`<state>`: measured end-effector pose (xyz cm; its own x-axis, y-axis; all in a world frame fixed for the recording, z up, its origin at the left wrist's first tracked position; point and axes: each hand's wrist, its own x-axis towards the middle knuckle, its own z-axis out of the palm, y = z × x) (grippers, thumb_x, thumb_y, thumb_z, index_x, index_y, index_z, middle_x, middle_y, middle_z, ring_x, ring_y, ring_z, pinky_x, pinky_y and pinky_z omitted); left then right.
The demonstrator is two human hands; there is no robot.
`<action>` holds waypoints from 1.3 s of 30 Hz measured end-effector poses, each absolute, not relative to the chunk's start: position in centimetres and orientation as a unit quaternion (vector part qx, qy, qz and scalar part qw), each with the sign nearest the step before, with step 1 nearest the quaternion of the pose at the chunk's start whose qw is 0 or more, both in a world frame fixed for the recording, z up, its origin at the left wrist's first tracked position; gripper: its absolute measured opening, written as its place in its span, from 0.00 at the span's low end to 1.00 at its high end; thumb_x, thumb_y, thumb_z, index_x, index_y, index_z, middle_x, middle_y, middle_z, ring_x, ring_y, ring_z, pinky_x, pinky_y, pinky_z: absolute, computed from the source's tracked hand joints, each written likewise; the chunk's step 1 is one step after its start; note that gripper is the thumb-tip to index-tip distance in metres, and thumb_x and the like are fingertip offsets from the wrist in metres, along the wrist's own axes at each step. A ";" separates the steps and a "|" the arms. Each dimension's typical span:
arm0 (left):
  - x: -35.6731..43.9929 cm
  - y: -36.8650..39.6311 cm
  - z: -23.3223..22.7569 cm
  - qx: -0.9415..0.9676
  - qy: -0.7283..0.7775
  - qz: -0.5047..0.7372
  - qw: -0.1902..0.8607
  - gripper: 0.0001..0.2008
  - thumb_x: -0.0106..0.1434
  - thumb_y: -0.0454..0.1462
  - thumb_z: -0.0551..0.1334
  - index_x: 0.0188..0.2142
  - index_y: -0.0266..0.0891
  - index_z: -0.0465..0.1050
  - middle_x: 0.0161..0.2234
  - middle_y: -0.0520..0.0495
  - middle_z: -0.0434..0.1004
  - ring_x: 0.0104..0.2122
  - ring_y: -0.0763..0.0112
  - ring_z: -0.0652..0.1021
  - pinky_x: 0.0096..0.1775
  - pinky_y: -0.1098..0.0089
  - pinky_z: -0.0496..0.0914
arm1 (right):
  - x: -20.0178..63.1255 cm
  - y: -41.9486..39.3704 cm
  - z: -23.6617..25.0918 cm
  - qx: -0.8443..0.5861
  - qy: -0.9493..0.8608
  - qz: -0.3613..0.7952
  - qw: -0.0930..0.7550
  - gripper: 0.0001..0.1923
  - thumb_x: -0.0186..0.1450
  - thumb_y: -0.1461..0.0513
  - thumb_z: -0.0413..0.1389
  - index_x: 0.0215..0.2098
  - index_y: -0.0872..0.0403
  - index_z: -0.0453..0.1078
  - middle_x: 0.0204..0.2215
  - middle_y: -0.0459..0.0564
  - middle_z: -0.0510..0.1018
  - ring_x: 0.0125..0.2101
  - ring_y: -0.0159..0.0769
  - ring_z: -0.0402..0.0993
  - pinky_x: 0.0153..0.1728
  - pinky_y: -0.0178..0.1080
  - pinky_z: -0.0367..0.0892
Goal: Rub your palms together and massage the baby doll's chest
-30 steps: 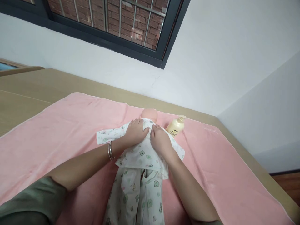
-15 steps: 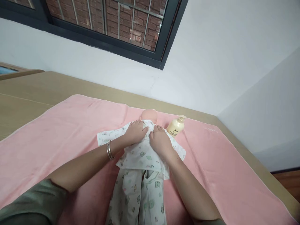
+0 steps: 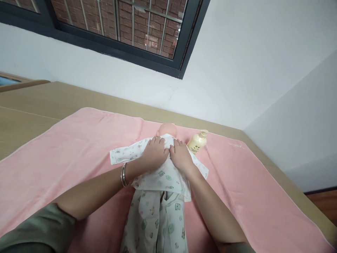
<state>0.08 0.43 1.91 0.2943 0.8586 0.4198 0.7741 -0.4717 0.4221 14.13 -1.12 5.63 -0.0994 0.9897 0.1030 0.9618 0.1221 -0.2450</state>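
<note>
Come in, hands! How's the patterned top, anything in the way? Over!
Left hand and right hand: both on the patterned top, upper part. Top: spread, hem over trousers. Pump bottle: beside the right hand, seemingly not blocking. Over.

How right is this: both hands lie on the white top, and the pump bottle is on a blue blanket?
Not blue: the head view shows a pink blanket under the pump bottle. Left hand and right hand lie on the top.
</note>
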 end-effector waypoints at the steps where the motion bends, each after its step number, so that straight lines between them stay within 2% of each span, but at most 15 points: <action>1: -0.3 1.1 2.1 0.802 0.515 0.293 0.077 0.16 0.66 0.37 0.52 0.48 0.33 0.72 0.49 0.29 0.77 0.52 0.46 0.75 0.55 0.49 0.66 | 13.7 -1.6 5.7 -0.657 -0.743 0.063 0.115 0.29 0.73 0.61 0.40 0.67 0.70 0.58 0.66 0.71 0.64 0.68 0.54 0.57 0.67 0.52 0.51; 3: -0.7 2.1 2.3 0.802 0.528 0.267 0.081 0.14 0.67 0.37 0.51 0.44 0.35 0.72 0.44 0.32 0.79 0.47 0.49 0.77 0.52 0.51 0.68 | 13.2 -2.4 5.9 -0.648 -0.750 0.084 0.106 0.30 0.73 0.61 0.41 0.69 0.69 0.55 0.69 0.69 0.59 0.70 0.54 0.52 0.68 0.52 0.50; 5: -0.8 2.6 2.3 0.800 0.533 0.267 0.077 0.14 0.68 0.38 0.51 0.43 0.35 0.72 0.44 0.33 0.79 0.46 0.49 0.77 0.51 0.51 0.68 | 13.1 -2.8 6.1 -0.641 -0.752 0.103 0.110 0.29 0.73 0.61 0.42 0.69 0.65 0.57 0.69 0.66 0.59 0.71 0.53 0.51 0.67 0.52 0.51; 9: -0.5 2.3 1.9 0.797 0.529 0.287 0.059 0.14 0.69 0.39 0.51 0.45 0.35 0.72 0.45 0.32 0.78 0.48 0.47 0.76 0.53 0.49 0.66 | 13.8 -1.8 5.8 -0.639 -0.748 0.093 0.151 0.25 0.73 0.61 0.42 0.64 0.59 0.65 0.66 0.62 0.67 0.67 0.50 0.58 0.65 0.51 0.56; 13: -0.3 2.0 1.9 0.790 0.539 0.285 0.059 0.14 0.68 0.39 0.52 0.46 0.37 0.72 0.46 0.34 0.78 0.48 0.49 0.76 0.54 0.51 0.66 | 14.1 -0.7 5.1 -0.649 -0.742 0.047 0.161 0.26 0.73 0.61 0.41 0.63 0.64 0.65 0.64 0.65 0.69 0.65 0.49 0.61 0.67 0.50 0.51; 21: -0.3 2.2 1.8 0.788 0.538 0.291 0.069 0.14 0.68 0.40 0.52 0.46 0.36 0.72 0.45 0.34 0.79 0.48 0.49 0.76 0.54 0.51 0.66 | 13.9 -0.8 4.8 -0.651 -0.742 0.039 0.155 0.26 0.74 0.60 0.41 0.64 0.64 0.64 0.64 0.65 0.68 0.65 0.49 0.61 0.67 0.49 0.50; 28: -0.2 1.6 1.9 0.791 0.539 0.285 0.043 0.17 0.70 0.39 0.51 0.50 0.34 0.71 0.49 0.31 0.77 0.51 0.46 0.75 0.55 0.48 0.65 | 15.4 -0.6 5.5 -0.632 -0.752 0.086 0.165 0.29 0.72 0.53 0.47 0.66 0.60 0.60 0.62 0.61 0.70 0.62 0.47 0.64 0.61 0.45 0.57; 33: 0.2 -0.1 2.0 0.801 0.532 0.274 -0.023 0.20 0.70 0.36 0.50 0.57 0.29 0.67 0.56 0.27 0.73 0.59 0.42 0.69 0.60 0.43 0.59 | 16.0 -0.1 5.5 -0.636 -0.743 0.107 0.176 0.30 0.72 0.51 0.48 0.66 0.59 0.61 0.59 0.60 0.73 0.59 0.49 0.68 0.58 0.45 0.61; 36: 0.0 0.0 2.4 0.812 0.523 0.258 -0.007 0.19 0.69 0.37 0.50 0.54 0.28 0.69 0.55 0.28 0.74 0.57 0.43 0.71 0.59 0.46 0.61 | 15.1 -0.5 5.6 -0.650 -0.737 0.085 0.164 0.27 0.73 0.54 0.46 0.65 0.60 0.62 0.60 0.61 0.73 0.60 0.49 0.68 0.60 0.45 0.60; 39: -0.7 1.3 3.1 0.808 0.537 0.236 0.059 0.16 0.69 0.38 0.51 0.48 0.32 0.71 0.50 0.32 0.78 0.52 0.48 0.75 0.54 0.51 0.66 | 13.3 -1.8 5.7 -0.675 -0.726 0.039 0.124 0.27 0.74 0.58 0.42 0.66 0.64 0.61 0.64 0.66 0.68 0.64 0.52 0.63 0.64 0.50 0.54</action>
<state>-0.68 1.34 3.14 0.3120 0.8953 0.3181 0.8396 -0.4165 0.3488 13.27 -1.80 5.70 -0.0575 0.9902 0.1275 0.9710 0.0852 -0.2235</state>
